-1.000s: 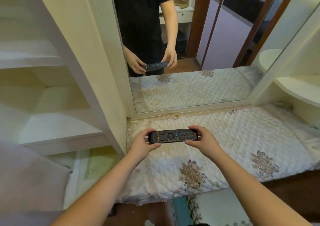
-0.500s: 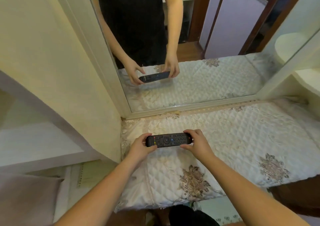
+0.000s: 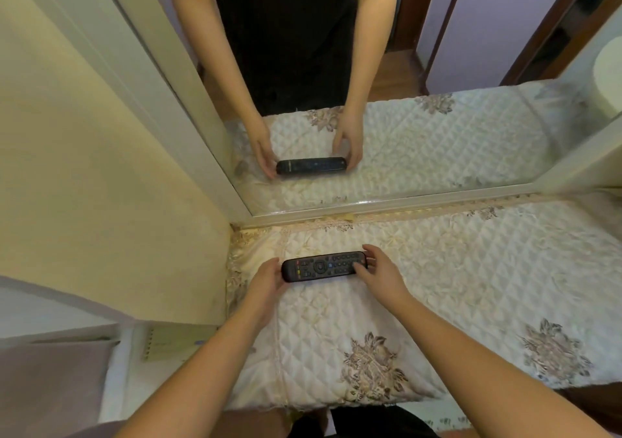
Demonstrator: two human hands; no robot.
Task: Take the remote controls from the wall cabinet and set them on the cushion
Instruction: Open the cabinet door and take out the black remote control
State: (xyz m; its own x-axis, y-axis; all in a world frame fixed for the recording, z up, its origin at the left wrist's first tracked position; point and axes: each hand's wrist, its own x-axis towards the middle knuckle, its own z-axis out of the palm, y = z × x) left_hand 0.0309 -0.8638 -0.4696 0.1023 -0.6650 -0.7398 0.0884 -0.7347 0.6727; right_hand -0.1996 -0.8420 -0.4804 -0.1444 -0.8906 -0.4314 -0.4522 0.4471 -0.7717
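A: Gripping noted at both ends. The left hand (image 3: 266, 281) curls round the left end of the black remote control (image 3: 323, 266), fingers behind it and thumb at the near edge. The right hand (image 3: 378, 271) pinches the right end, fingertips over the far edge and thumb on the near edge.

B: Hands together or apart?

A: Apart, with the full length of the remote between them. Both are clamped on it.

B: Position of the remote?

A: Lying crosswise, button face up, low over or on the quilted cushion (image 3: 471, 286) in its far left corner. I cannot tell whether its underside is touching the fabric.

B: Surroundings, working outward?

A: The cushion is cream, diamond-stitched, with brown floral patches; one patch (image 3: 372, 367) lies near the front edge between the forearms. Just beyond the cushion's far edge stands a mirror (image 3: 437, 141) in a pale frame, which reflects the hands, the remote and the cushion. A cream cabinet side panel (image 3: 101, 168) rises to the left, touching the cushion's left edge. Lower left, a greyish-purple fabric (image 3: 50, 380) fills the corner.
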